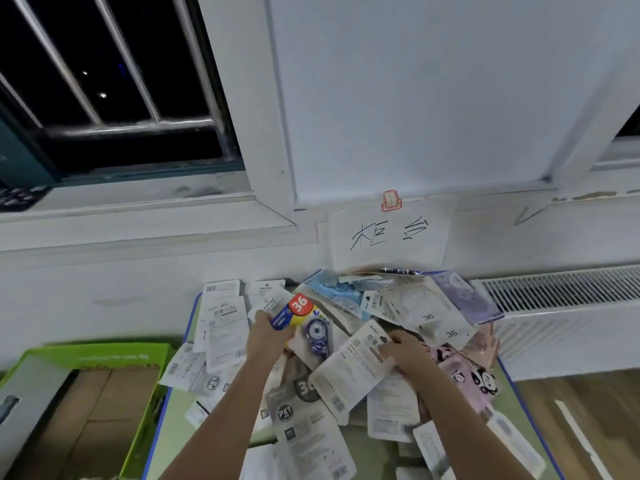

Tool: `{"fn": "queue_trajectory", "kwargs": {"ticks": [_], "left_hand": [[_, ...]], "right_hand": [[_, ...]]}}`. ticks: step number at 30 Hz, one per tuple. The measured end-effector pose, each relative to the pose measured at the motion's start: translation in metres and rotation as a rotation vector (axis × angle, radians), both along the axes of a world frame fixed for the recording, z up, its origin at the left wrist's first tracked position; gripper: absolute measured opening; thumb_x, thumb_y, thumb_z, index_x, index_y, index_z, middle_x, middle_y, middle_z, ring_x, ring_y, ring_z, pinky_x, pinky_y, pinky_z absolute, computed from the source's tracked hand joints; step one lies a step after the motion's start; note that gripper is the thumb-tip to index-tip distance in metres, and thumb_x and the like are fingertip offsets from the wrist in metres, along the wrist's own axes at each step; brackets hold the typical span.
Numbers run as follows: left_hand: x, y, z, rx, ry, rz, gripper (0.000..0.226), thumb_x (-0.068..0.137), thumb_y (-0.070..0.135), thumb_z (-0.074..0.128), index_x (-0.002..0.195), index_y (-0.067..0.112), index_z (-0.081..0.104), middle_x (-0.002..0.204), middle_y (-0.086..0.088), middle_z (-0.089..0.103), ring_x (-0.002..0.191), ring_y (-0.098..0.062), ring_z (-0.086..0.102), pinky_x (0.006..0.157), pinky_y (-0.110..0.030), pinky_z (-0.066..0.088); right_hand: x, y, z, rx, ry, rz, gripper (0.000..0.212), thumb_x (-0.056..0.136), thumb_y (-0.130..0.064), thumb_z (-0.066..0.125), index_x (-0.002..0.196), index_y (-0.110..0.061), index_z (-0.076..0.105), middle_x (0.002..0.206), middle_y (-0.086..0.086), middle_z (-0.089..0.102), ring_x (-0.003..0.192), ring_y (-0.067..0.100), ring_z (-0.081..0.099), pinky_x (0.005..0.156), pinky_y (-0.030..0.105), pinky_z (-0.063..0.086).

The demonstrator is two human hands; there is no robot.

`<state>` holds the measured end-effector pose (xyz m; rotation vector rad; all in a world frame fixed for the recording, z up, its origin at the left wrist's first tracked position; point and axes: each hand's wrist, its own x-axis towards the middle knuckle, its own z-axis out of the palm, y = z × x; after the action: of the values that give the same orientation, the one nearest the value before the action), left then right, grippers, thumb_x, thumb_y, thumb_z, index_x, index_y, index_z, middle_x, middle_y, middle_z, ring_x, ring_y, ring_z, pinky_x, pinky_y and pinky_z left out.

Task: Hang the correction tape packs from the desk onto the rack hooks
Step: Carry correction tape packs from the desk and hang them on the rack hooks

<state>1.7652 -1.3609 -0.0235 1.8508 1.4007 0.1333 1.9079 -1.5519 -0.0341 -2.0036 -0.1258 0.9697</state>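
A heap of correction tape packs [346, 358] covers the desk [173, 431], thickest toward its far edge. The left hand [268, 336] grips a blue-and-yellow pack [304, 320] near the far left corner. The right hand [403, 351] rests curled on a white pack [349, 375] at the middle.

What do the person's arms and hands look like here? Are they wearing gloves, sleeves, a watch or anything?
Both forearms are bare as far as the picture shows: no sleeves reach into view. The left hand and the right hand wear no gloves, and no watch, bracelet or ring shows on either wrist or on the fingers in view. The picture is a little blurred, so a very thin ring could be missed.
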Motion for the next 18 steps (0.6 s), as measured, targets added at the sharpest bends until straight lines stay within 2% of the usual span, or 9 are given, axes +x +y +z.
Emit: {"fn": "queue_trajectory", "kwargs": {"ticks": [3,6,8,9,12,15,16,17,18], "left_hand": [[-0.002,-0.002,0.004,-0.069,-0.204,0.007,0.025,0.085,0.019,0.069,0.098,0.011,0.049,0.087,-0.005,0.059,0.069,-0.018,0.053,0.054,-0.026,0.039],[-0.007,-0.006,0.008,-0.288,-0.445,0.080,0.010,0.088,0.013,0.067,0.094,0.007,0.061,0.080,-0.010,0.061,0.067,-0.019,0.055,0.063,-0.036,0.051],[-0.011,-0.008,0.011,-0.402,-0.570,0.120,0.006,0.089,0.011,0.066,0.094,0.009,0.066,0.084,-0.010,0.065,0.074,-0.022,0.058,0.064,-0.035,0.050],[-0.013,-0.008,0.012,-0.409,-0.594,0.111,0.008,0.089,0.013,0.065,0.097,0.011,0.067,0.088,-0.009,0.067,0.079,-0.023,0.060,0.066,-0.035,0.050],[-0.020,-0.004,0.018,-0.379,-0.626,0.052,0.011,0.091,0.019,0.063,0.100,0.018,0.069,0.096,-0.007,0.072,0.086,-0.023,0.067,0.074,-0.040,0.054],[-0.025,0.001,0.027,-0.387,-0.663,0.023,0.010,0.093,0.021,0.060,0.098,0.017,0.069,0.091,-0.005,0.072,0.079,-0.019,0.068,0.061,-0.029,0.054],[-0.026,0.002,0.032,-0.388,-0.678,0.016,0.013,0.093,0.022,0.060,0.101,0.015,0.068,0.092,-0.005,0.072,0.081,-0.019,0.068,0.060,-0.027,0.054],[-0.027,0.003,0.035,-0.380,-0.684,0.009,0.016,0.094,0.023,0.059,0.104,0.014,0.068,0.095,-0.004,0.072,0.083,-0.019,0.068,0.059,-0.026,0.053],[-0.027,0.003,0.039,-0.373,-0.692,-0.002,0.018,0.095,0.024,0.057,0.107,0.015,0.066,0.097,-0.003,0.072,0.085,-0.017,0.068,0.058,-0.024,0.053]], "right_hand": [[-0.008,-0.002,0.008,0.106,0.157,-0.162,0.025,0.091,0.004,0.041,0.105,-0.011,0.054,0.090,0.005,0.054,0.081,0.016,0.051,0.063,0.027,0.045],[-0.020,-0.002,0.011,0.237,0.171,-0.234,0.032,0.087,0.010,0.050,0.115,-0.006,0.056,0.090,0.009,0.057,0.076,0.018,0.051,0.060,0.025,0.042],[-0.028,-0.002,0.011,0.340,0.189,-0.327,0.026,0.088,0.006,0.056,0.113,0.002,0.059,0.084,0.012,0.059,0.067,0.018,0.046,0.057,0.024,0.037],[-0.033,-0.002,0.012,0.391,0.210,-0.367,0.020,0.090,0.002,0.056,0.110,0.003,0.061,0.083,0.012,0.060,0.068,0.019,0.048,0.060,0.025,0.038],[-0.050,-0.002,0.017,0.491,0.211,-0.423,0.009,0.097,-0.013,0.052,0.098,-0.011,0.061,0.095,0.011,0.065,0.092,0.024,0.058,0.076,0.036,0.047],[-0.063,-0.003,0.023,0.521,0.151,-0.480,0.021,0.102,-0.019,0.041,0.119,-0.013,0.052,0.110,0.012,0.061,0.100,0.028,0.057,0.086,0.049,0.049],[-0.067,-0.003,0.028,0.534,0.131,-0.521,0.029,0.103,-0.016,0.038,0.131,-0.012,0.045,0.112,0.009,0.059,0.103,0.029,0.055,0.085,0.043,0.051],[-0.068,-0.003,0.030,0.564,0.159,-0.588,0.038,0.103,-0.010,0.036,0.140,-0.008,0.036,0.122,0.009,0.054,0.107,0.029,0.051,0.079,0.026,0.054],[-0.071,0.004,0.039,0.585,0.226,-0.681,0.043,0.102,-0.004,0.033,0.145,-0.002,0.028,0.134,0.014,0.047,0.112,0.029,0.048,0.065,0.008,0.049]]}}
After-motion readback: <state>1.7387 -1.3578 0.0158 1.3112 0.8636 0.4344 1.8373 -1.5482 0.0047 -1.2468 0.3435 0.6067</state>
